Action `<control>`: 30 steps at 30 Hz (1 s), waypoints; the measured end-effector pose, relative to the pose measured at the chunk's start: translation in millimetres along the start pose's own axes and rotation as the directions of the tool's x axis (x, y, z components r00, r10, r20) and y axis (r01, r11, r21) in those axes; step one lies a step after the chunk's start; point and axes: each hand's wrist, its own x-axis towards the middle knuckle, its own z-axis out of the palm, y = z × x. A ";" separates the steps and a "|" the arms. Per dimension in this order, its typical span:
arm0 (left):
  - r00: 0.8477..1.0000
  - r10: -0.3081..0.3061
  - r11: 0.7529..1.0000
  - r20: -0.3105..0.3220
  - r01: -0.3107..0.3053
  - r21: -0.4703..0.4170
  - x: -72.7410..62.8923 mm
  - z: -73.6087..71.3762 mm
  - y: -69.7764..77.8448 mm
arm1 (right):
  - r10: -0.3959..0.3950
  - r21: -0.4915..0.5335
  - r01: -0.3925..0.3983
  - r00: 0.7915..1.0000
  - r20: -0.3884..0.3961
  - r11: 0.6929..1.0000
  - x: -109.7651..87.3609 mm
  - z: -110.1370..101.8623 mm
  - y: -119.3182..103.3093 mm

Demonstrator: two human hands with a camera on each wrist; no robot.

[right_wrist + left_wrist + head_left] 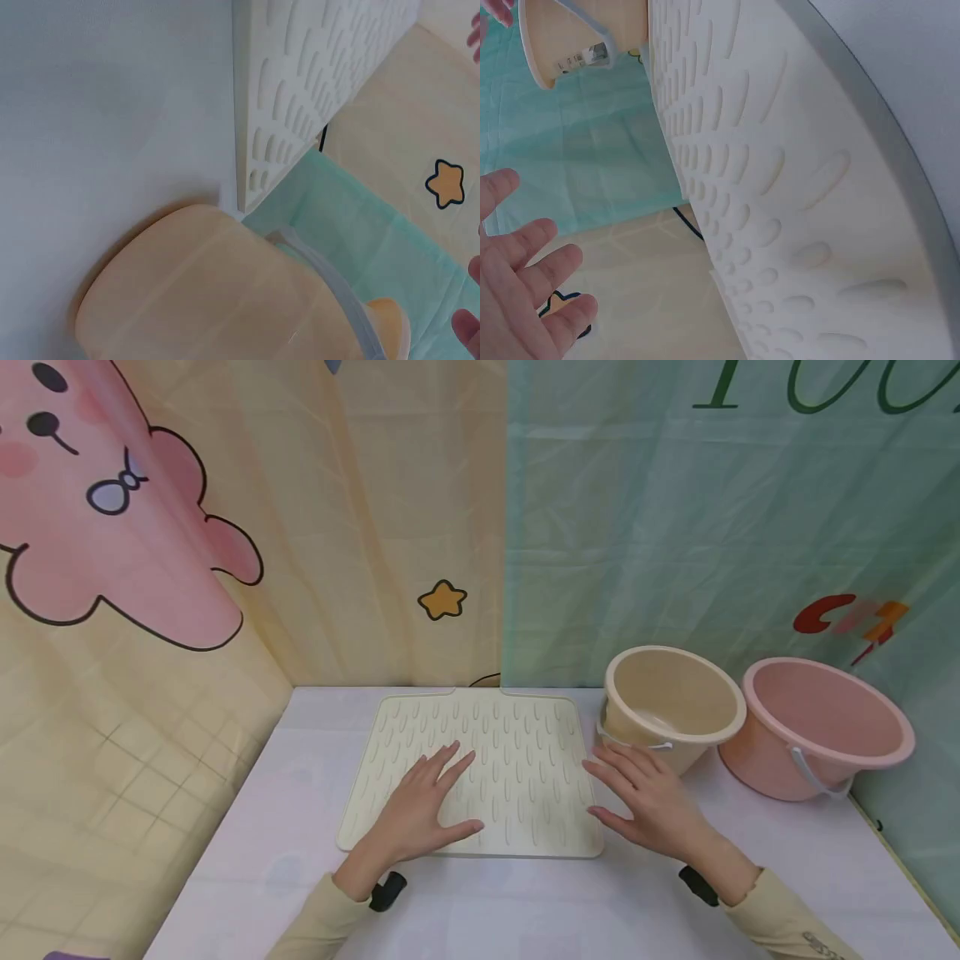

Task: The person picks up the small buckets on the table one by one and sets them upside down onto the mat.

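Note:
A cream washboard (517, 777) with rows of oval ridges lies flat on the table, its notched edge toward the back. Over its left half is my left hand (420, 810), fingers spread, holding nothing. My right hand (648, 797) spreads its fingers between the board's right edge and the beige bucket (667, 693); it holds nothing. In the left wrist view, the left hand (525, 277) appears apart from the washboard (780, 187). Only a few fingertips (466, 326) of the right hand show in the right wrist view, with the bucket (217, 292) below.
A pink bucket (817, 718) with a pale handle stands right of the beige one, close beside it. Printed curtains (360, 527) hang behind and left of the table. The white table (600, 910) extends in front of the washboard. Black straps (388, 891) sit at both wrists.

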 end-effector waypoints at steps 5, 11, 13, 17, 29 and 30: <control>0.995 -0.093 0.990 -0.045 0.088 -0.110 -4.9 2.0 -4.3 | 0.010 -0.027 -0.014 0.992 -0.125 1.000 0.8 -4.2 9.3; 0.975 -0.204 0.954 -0.083 0.179 -0.239 -10.5 3.6 -10.9 | 0.074 -0.060 -0.086 0.981 -0.179 0.994 -3.5 -9.7 24.0; 0.968 -0.239 0.939 -0.082 0.209 -0.272 -12.5 3.6 -14.3 | 0.096 -0.068 -0.110 0.978 -0.184 0.992 -5.6 -11.4 28.3; 0.950 -0.303 0.908 -0.081 0.261 -0.328 -17.4 3.8 -23.7 | 0.155 -0.093 -0.172 0.974 -0.163 0.981 -11.6 -15.5 34.6; 0.838 -0.538 0.795 -0.087 0.471 -0.382 -42.7 8.8 -63.7 | 0.259 -0.136 -0.275 0.958 -0.127 0.952 -26.5 -17.8 50.6; 0.826 -0.556 0.784 -0.086 0.487 -0.385 -44.7 9.2 -66.6 | 0.266 -0.136 -0.281 0.957 -0.119 0.950 -28.0 -17.8 52.0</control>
